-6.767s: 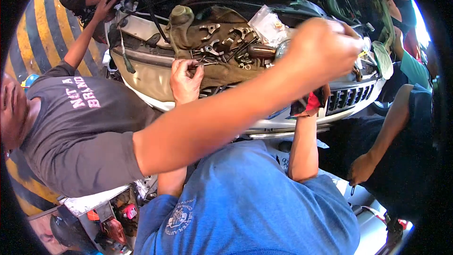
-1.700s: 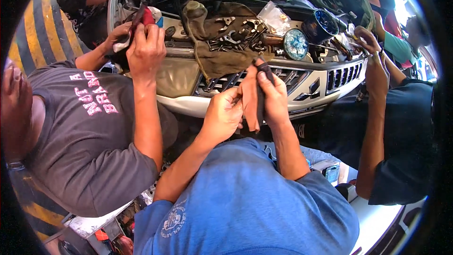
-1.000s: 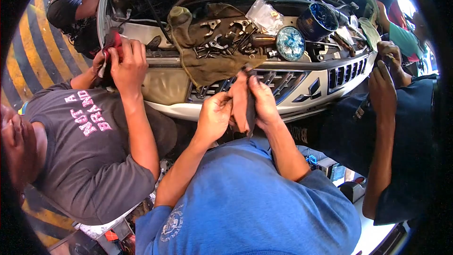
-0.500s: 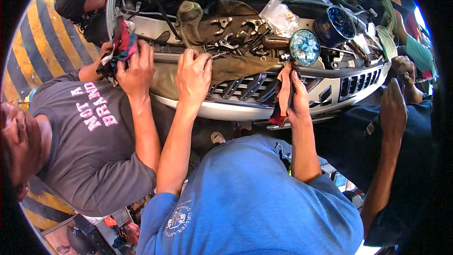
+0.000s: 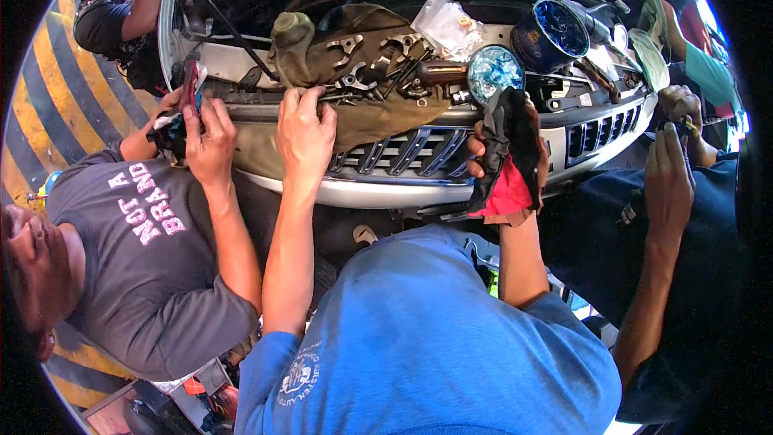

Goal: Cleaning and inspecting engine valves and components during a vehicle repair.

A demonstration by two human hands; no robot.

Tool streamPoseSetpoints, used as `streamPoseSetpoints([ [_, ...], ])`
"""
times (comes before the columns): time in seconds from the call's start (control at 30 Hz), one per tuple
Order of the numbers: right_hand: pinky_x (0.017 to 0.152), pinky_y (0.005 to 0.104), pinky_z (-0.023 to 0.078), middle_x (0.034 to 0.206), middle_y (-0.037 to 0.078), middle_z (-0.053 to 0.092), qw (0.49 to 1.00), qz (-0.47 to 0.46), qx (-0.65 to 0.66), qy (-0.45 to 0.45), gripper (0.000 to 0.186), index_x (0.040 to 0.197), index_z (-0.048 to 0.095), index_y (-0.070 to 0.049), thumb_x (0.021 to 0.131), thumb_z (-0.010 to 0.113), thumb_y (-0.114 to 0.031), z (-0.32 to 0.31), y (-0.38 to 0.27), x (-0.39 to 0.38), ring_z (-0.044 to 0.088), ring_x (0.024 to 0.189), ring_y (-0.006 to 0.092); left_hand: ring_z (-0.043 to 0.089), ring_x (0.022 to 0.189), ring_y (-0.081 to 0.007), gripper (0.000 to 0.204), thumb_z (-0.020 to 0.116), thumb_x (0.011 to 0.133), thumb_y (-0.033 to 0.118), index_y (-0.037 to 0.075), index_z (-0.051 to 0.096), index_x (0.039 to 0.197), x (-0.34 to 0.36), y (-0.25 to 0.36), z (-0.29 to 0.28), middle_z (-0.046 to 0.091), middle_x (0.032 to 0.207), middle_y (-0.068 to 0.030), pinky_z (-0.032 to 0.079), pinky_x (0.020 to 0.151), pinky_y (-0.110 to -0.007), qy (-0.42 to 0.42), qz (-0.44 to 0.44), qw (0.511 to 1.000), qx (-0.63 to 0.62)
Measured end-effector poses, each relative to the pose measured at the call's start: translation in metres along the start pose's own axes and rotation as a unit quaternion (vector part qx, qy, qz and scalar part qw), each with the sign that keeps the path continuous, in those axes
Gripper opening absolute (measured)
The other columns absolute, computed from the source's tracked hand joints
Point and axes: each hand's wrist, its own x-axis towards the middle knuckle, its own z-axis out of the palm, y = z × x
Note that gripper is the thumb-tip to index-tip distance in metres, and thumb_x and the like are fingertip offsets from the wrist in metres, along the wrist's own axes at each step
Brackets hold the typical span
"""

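Note:
My right hand (image 5: 479, 159) is closed around a black and red rag (image 5: 515, 193), which hangs over most of the fingers in front of the grille. My left hand (image 5: 306, 129) rests at the car's front edge, fingers curled down on an olive cloth (image 5: 386, 122). Whatever its fingertips grip, if anything, is hidden. Just beyond it, several metal forks (image 5: 348, 48) and small metal parts lie on the cloth. A brown-handled tool (image 5: 443, 72) is to their right, beside a round lid (image 5: 495, 74) smeared with blue grease.
A dark tub (image 5: 551, 36) of blue grease and a clear plastic bag (image 5: 451, 28) of small parts stand farther back. At left, a person in a grey shirt (image 5: 153, 266) holds a rag. Another person's hands (image 5: 672, 169) are close on the right. A prop rod (image 5: 221, 12) slants down behind.
My right hand has turned the rag, so its black and red sides now face up. My left hand stays at the car's edge. The view has shifted slightly to the right.

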Motion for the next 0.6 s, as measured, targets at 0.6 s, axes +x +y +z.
streamPoseSetpoints([
  [0.6,0.062,0.0483,0.052,0.107,0.022,0.056,0.988,0.117,0.095,0.023,0.05,0.126,0.049,-0.007,0.095,0.037,-0.045,-0.011,0.025,-0.008,0.052,0.091,0.0384,0.059,0.089,-0.0299,0.017,0.064,0.076,0.01,0.005,0.067,0.092,0.003,0.03,0.008,0.061,0.092,-0.0113,0.048,0.078,-0.039,0.113,-0.003,0.994,-0.003],
])
